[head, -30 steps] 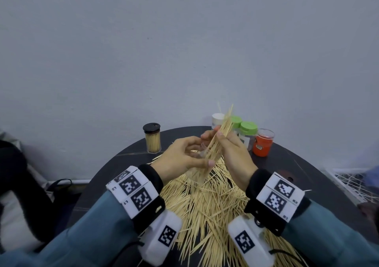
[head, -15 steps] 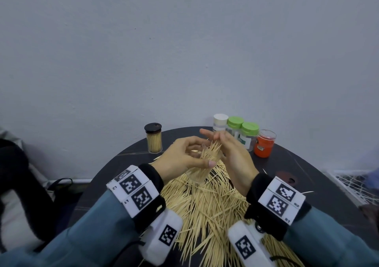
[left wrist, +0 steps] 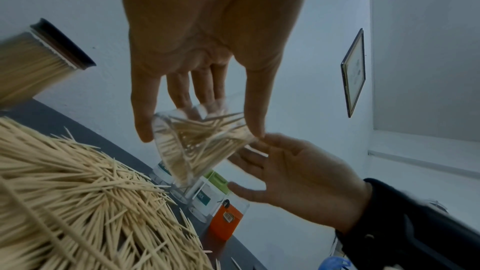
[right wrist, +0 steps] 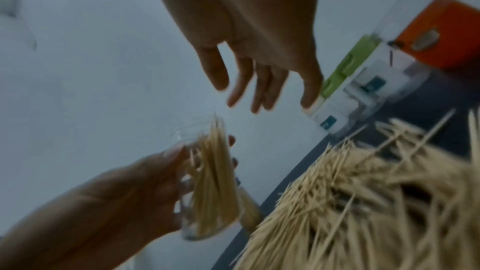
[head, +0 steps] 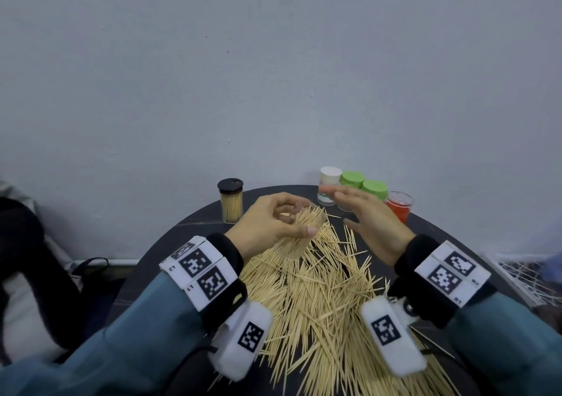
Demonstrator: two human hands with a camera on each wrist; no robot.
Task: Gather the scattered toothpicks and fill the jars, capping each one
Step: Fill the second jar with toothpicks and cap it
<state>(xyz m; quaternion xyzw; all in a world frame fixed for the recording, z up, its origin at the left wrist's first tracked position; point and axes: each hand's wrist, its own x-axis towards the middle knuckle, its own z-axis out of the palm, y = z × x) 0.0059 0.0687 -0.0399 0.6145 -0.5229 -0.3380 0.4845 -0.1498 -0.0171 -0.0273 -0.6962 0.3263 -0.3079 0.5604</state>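
My left hand (head: 273, 222) grips a clear uncapped jar (head: 299, 234) partly filled with toothpicks, tilted above the pile; in the left wrist view the jar (left wrist: 200, 147) sits between thumb and fingers. My right hand (head: 365, 213) hovers just right of the jar, fingers straight and spread, holding nothing; the right wrist view shows the same empty right hand (right wrist: 259, 89) above the jar (right wrist: 213, 184). A big heap of loose toothpicks (head: 319, 298) covers the dark round table (head: 182, 243).
A filled jar with a black cap (head: 231, 201) stands at the back left. Behind my right hand stand a white-capped jar (head: 330, 182), two green-capped jars (head: 374, 189) and an orange jar (head: 400, 207). A grey wall rises right behind the table.
My right hand pushed its bundle of toothpicks down into the jar, let go and drew away to the right, now open. My left hand kept holding the jar.
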